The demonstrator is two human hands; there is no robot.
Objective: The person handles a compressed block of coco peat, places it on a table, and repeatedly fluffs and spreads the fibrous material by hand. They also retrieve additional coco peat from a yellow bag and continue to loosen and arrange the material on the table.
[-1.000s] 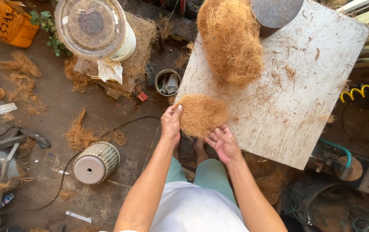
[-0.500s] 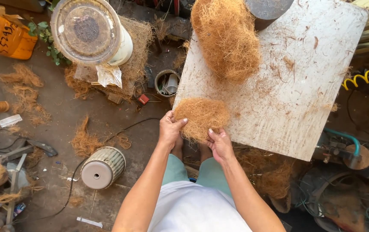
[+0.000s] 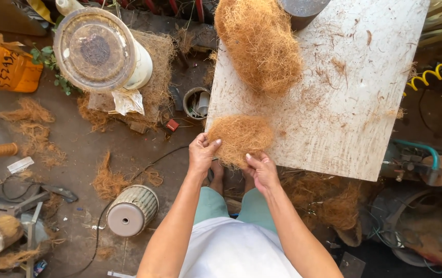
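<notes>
Coconut-brown fibre, a small flat round wad of it (image 3: 241,138), lies at the near corner of the pale, scuffed wooden board (image 3: 355,118), and I have both hands on it. My left hand (image 3: 203,153) curls around the wad's left edge, thumb on top and fingers tucked under, closed loosely on the fibre. My right hand (image 3: 261,169) presses against the near edge, fingers bent and partly open, their tips sunk into the strands; whether it truly pinches the fibre or only pushes on it, I cannot tell.

Farther up the board sits a much larger heap of the same tangled brown fibre (image 3: 260,44), well apart from the wad. A grey metal cylinder (image 3: 303,9) stands at the far edge, touching that heap.

Off the board to my left, on the dirty floor, I see a white plastic bucket with a clear round lid (image 3: 97,49) resting on a fibre mat, a small round tin (image 3: 197,102) just beside the board, and a ribbed grey motor housing (image 3: 132,210) near my left forearm. Loose fibre scraps (image 3: 109,180) lie scattered about.
</notes>
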